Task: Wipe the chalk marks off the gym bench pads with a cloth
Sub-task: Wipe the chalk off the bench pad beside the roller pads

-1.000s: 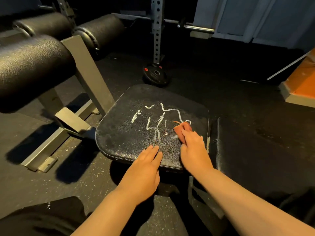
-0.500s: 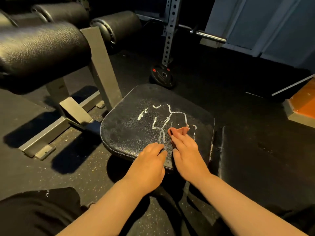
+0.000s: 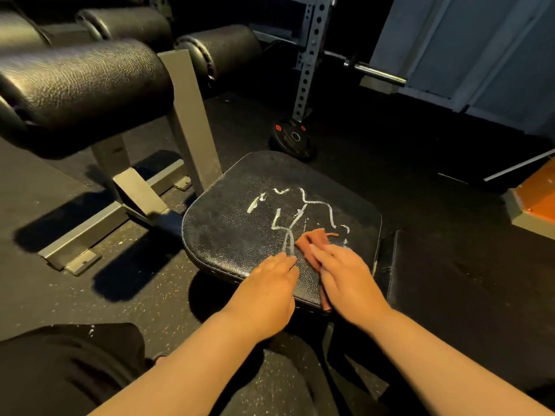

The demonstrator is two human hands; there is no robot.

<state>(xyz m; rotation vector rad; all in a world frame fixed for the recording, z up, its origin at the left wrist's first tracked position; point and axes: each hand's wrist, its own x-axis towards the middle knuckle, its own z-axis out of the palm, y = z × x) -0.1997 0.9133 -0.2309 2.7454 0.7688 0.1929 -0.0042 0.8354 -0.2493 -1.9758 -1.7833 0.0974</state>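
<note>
- Pressing a rust-brown cloth (image 3: 312,239) flat under our right hand (image 3: 345,274); left hand (image 3: 267,285) spread on the black leather pad (image 3: 228,232).
- Bunched cloth could smear the white chalk marks (image 3: 304,202) wider.

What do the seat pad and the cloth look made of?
Seat pad: probably black vinyl or leather, semi-gloss; its pebbled grain catches the light. Cloth: soft reddish-brown fabric, matte; it creases under the right hand, weave too blurred to tell.

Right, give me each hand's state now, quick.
Left hand: open, flat on the seat pad.
Right hand: open, pressing the reddish-brown cloth onto that pad.
</note>
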